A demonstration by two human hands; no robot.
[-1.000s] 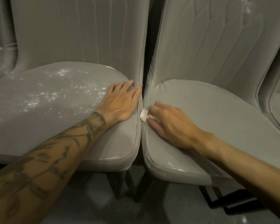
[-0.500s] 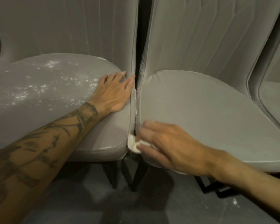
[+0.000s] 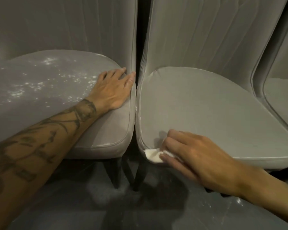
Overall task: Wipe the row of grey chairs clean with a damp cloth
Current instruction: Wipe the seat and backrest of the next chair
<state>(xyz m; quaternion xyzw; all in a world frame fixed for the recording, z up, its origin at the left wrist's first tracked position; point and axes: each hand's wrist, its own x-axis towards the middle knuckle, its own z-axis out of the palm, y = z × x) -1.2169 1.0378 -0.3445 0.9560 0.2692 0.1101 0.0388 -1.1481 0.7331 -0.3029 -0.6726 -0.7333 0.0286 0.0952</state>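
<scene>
Two grey upholstered chairs stand side by side and fill the view. The left chair's seat [image 3: 40,97] is speckled with white dust. The right chair's seat [image 3: 206,105] looks smooth and free of specks. My left hand [image 3: 113,90] lies flat, fingers spread, on the right edge of the left seat, next to the gap between the chairs. My right hand [image 3: 194,156] presses a small white cloth [image 3: 152,156] against the front left corner of the right seat. Most of the cloth is hidden under my fingers.
A third grey chair [image 3: 283,97] shows at the right edge. Dark chair legs [image 3: 136,176] stand below the gap between the seats. The dark floor [image 3: 140,209] carries a few white specks.
My right hand has slid the cloth along the right seat's left edge from the middle to the front corner. My left hand has stayed put on the left seat.
</scene>
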